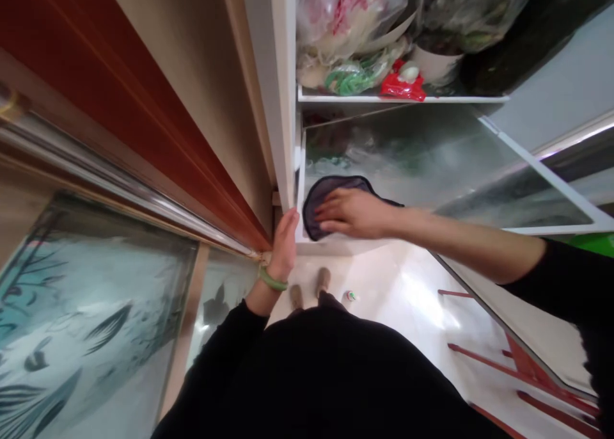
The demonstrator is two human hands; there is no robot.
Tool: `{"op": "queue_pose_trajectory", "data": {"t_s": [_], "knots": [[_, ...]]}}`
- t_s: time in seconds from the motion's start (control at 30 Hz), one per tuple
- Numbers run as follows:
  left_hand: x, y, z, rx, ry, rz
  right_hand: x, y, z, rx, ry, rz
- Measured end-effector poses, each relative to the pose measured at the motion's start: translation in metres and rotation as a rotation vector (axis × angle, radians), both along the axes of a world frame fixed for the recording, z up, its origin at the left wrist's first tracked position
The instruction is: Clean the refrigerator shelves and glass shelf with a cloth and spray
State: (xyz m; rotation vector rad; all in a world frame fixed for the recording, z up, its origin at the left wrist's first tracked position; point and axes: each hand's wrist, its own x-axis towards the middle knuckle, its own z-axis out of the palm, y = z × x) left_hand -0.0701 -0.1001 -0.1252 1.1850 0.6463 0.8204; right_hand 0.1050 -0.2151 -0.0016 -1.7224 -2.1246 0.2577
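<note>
My right hand (352, 212) lies on a dark cloth with black edging (320, 192), its fingers stretched out and pressing down rather than wrapped round it. Under the cloth is a glass shelf with a white rim (412, 151), at its front left corner. My left hand (285, 244), with a green bangle (272, 278) at the wrist, rests against the pale upright side edge of the refrigerator, fingers straight and pointing up. Its palm side is partly hidden.
Above, another shelf (460, 98) bears plastic bags (355, 23), a red packet (403, 84) and a white bowl (436, 64). A sliding glass door (96, 324) stands at left. A small can-like item (352, 295) is on the floor by my feet. Red furniture legs (480, 359) stand right.
</note>
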Motion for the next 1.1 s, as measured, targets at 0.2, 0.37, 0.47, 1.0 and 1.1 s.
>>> {"op": "queue_pose_trajectory", "data": {"t_s": [0.2,0.37,0.47,1.0,1.1], "knots": [[0.018,-0.009,-0.003,-0.103,-0.018,0.154,0.035,0.053,-0.035,0.036,-0.264,0.235],[0.016,-0.012,-0.001,-0.157,-0.016,0.132,0.062,0.069,-0.03,0.079,-0.337,0.256],[0.017,-0.014,-0.002,-0.166,-0.004,0.184,0.046,0.056,-0.026,0.026,-0.341,0.377],[0.018,-0.016,0.01,-0.224,0.022,0.183,0.064,0.076,-0.026,-0.016,-0.34,0.406],[0.016,-0.016,0.013,-0.194,0.045,0.135,0.075,0.084,-0.026,-0.003,-0.345,0.29]]}}
